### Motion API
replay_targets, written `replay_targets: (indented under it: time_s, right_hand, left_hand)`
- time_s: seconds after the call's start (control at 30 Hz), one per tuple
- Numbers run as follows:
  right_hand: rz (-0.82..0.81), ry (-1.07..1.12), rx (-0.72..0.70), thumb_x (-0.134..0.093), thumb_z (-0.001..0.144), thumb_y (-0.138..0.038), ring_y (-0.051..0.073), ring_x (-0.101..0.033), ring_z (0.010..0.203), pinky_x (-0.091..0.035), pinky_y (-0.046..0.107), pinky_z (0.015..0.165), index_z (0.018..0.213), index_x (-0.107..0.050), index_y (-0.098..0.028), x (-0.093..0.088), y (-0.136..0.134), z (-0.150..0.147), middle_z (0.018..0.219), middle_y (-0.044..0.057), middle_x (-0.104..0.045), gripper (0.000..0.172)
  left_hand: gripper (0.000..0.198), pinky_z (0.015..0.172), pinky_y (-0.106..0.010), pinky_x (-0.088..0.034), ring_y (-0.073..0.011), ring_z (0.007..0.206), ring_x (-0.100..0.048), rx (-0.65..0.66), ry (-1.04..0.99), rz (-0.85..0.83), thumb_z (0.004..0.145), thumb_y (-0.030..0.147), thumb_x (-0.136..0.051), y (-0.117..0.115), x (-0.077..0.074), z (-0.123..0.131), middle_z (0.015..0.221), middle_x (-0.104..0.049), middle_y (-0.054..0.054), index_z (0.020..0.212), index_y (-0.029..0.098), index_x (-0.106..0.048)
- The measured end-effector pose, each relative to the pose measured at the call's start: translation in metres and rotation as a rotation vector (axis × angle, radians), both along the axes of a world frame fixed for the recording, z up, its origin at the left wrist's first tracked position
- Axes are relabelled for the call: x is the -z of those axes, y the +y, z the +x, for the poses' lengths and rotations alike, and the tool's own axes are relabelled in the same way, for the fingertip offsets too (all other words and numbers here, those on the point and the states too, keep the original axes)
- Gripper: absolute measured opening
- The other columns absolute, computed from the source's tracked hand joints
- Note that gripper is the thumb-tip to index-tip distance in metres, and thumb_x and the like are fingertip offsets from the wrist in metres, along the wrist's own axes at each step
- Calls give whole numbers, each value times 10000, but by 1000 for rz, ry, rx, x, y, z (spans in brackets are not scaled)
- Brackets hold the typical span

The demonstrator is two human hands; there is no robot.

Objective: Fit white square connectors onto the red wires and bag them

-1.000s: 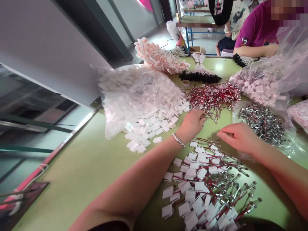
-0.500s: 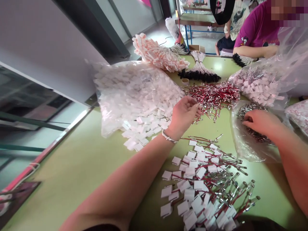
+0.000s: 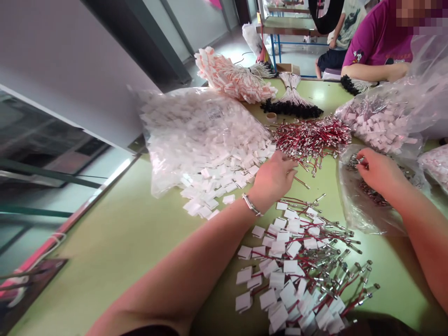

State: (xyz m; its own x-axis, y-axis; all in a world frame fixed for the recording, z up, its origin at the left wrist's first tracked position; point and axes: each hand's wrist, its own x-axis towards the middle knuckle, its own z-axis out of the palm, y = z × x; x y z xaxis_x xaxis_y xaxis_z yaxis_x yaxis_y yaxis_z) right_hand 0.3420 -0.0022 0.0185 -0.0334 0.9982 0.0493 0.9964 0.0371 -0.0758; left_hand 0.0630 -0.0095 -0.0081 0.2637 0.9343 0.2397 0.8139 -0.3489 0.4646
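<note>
My left hand (image 3: 275, 177) is closed around a short red wire (image 3: 303, 183), whose metal-tipped end sticks out past the fingers. It is just in front of a pile of red wires with metal terminals (image 3: 315, 135). My right hand (image 3: 380, 171) is over an open clear bag (image 3: 360, 217) of small metal parts (image 3: 373, 193), thumb and forefinger pinched together; whatever is between them is too small to make out. Closer to me lies a heap of wire pieces with white plastic housings (image 3: 290, 267) at one end and glass-and-metal fuse-like tubes (image 3: 362, 275) at the other.
Loose white housings (image 3: 201, 198) spill from a large clear bag (image 3: 196, 126) on the left. Behind are bundles of white cables with orange-white ends (image 3: 231, 77) and black ends (image 3: 292, 108), and a tape roll (image 3: 271, 117). A co-worker (image 3: 378, 42) sits across the table.
My left hand has come slightly back from the red wire pile, and a wire now shows from its fingers. My right hand has lifted a little, its fingertips now pinched.
</note>
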Motion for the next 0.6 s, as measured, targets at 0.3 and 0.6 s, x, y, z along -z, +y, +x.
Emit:
replay_targets:
  time_s: [0.3,0.6]
  right_hand:
    - [-103,612,-207,-603,779,-241,154,-607,617,-467,289,601,793,-709,-213,-4,-29,-41,712,15,-704,110]
    - [-136,915,-155,-547,839,-280,92,-501,439,-446,261,474,980,-736,-219,9,-45,-72,653,-12,-652,244]
  left_hand:
    - [176,861,-375,-421,-214,910,-523,430,112,-32,886,213,-511,-1,2,17,860,-570,-71,748,161,-605]
    - [145,542,-224,-371,-97,571,-447,217,-518,-392,882,246,-449,-15,-16,20,631,-507,20,801,178,-547]
